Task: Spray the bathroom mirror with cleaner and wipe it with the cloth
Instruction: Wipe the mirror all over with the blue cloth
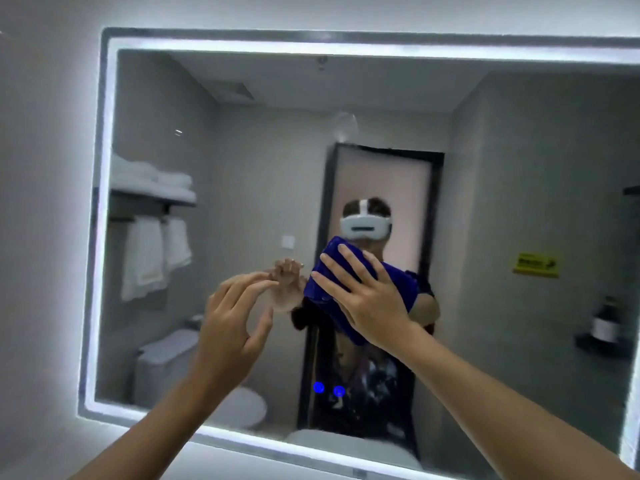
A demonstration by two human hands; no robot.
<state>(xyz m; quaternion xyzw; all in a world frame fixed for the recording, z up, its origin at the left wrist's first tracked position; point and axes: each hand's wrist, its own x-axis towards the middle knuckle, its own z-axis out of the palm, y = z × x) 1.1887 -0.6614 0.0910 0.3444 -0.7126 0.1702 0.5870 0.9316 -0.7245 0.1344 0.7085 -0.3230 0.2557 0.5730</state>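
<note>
The large wall mirror (263,140) with a lit white border fills most of the view. My right hand (363,296) lies flat, fingers spread, pressing a folded dark blue cloth (398,285) against the glass near the middle. My left hand (232,323) hovers just left of the cloth, fingers apart and curled, holding nothing, its fingertips close to the glass. No spray bottle is visible. A faint round smear (344,128) shows on the glass above the cloth.
The mirror reflects a person with a white headset, a dark-framed door, white towels on a shelf at left, a toilet at lower left, and a bottle on a small shelf at right. Two blue touch lights (328,389) glow low on the glass. Grey wall (41,237) lies left.
</note>
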